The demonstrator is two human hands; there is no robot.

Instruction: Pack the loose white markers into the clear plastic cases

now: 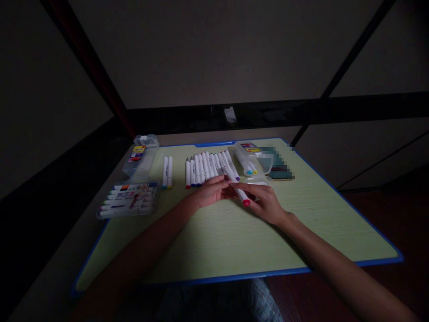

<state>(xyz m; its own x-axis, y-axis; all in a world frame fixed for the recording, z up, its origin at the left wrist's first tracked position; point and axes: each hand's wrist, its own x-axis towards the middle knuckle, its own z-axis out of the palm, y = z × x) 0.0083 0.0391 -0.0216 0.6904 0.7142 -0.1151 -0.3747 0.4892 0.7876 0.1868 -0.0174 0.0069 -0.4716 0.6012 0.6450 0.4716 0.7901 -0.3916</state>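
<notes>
A white marker with a red cap point(241, 197) is pinched between my two hands above the middle of the green table point(214, 241). My right hand point(264, 201) grips its red end. My left hand point(212, 190) closes its fingers on the other end. Just behind my hands lies a row of several white markers point(209, 167) with coloured caps, side by side. Two more white markers point(167, 171) lie apart to the left.
A clear plastic case point(140, 157) stands at the back left, and a flat pack of markers point(129, 199) lies in front of it. Another clear case with markers point(250, 157) sits at the back right beside a dark blurred object point(278, 164). Dark bars cross behind the table.
</notes>
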